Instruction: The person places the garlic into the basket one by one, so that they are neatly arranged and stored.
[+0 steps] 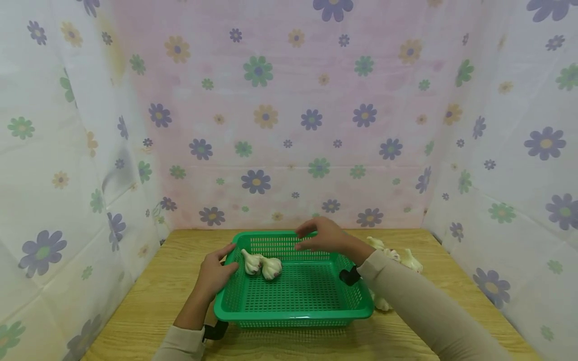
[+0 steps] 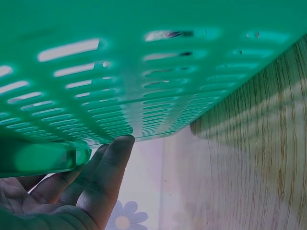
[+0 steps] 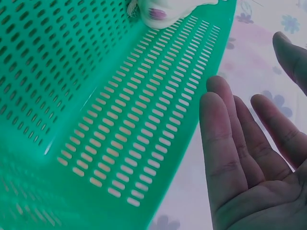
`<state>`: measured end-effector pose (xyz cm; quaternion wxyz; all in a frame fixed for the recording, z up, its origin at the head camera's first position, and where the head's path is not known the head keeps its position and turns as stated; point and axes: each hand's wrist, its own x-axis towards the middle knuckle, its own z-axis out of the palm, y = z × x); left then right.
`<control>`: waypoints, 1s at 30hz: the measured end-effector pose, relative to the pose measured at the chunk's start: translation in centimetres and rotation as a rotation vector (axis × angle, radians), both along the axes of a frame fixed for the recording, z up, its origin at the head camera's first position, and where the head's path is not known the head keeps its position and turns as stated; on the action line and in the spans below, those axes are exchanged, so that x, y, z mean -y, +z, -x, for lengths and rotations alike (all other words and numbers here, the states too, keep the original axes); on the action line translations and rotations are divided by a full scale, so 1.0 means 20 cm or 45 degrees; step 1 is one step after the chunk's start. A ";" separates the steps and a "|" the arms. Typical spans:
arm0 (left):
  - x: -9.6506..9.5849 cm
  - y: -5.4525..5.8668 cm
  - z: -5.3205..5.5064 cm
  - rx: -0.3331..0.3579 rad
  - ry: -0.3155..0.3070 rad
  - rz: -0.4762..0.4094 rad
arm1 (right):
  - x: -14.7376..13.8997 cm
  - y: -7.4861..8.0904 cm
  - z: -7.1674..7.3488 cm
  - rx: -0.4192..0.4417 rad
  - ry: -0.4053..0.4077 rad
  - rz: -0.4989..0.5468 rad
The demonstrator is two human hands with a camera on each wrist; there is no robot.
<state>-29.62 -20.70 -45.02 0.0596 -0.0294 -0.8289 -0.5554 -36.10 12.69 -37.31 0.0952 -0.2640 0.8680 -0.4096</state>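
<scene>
Two beige sleeves (image 1: 420,301) were seen reaching in from the bottom edge, with a small black device (image 1: 215,331) worn at each wrist. Between the arms, on a table (image 1: 158,296) of pale wood grain, a rectangular green plastic basket (image 1: 293,315) was set, its walls and floor pierced by rows of slots. The left rim of the basket was gripped by the left hand (image 1: 213,271): the thumb was laid at the rim, and the fingers were stretched along the outer wall, as was shown in the left wrist view. Inside the basket, toward its left side, two white garlic bulbs (image 1: 272,269) were placed close together, their skins tinged with purple. On the table just beside the basket's right side, more garlic (image 1: 410,261) was partly hidden by the right forearm, so the bulbs there could not be counted. Above the back right part of the basket, the right hand (image 1: 327,235) was held open, its thumb spread from loosely extended fingers and nothing grasped. Farthest away, the back and both sides of the space were enclosed by pale cloth (image 1: 289,165) printed with purple, green and yellow flowers.
</scene>
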 end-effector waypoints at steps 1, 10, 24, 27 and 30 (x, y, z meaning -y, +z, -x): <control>0.00 0.00 0.00 -0.002 0.001 0.001 | -0.01 0.01 -0.01 -0.005 0.002 0.002; 0.00 0.00 0.00 -0.011 -0.011 -0.004 | -0.17 0.04 -0.06 -0.047 -0.015 0.025; 0.00 0.00 0.00 0.000 -0.002 -0.004 | -0.49 0.03 -0.13 -0.171 -0.053 0.058; 0.00 0.00 0.00 -0.005 -0.004 -0.002 | -0.55 0.03 -0.15 -0.197 -0.063 0.081; 0.00 0.00 0.00 -0.003 -0.004 -0.002 | -0.60 0.03 -0.17 -0.218 -0.079 0.099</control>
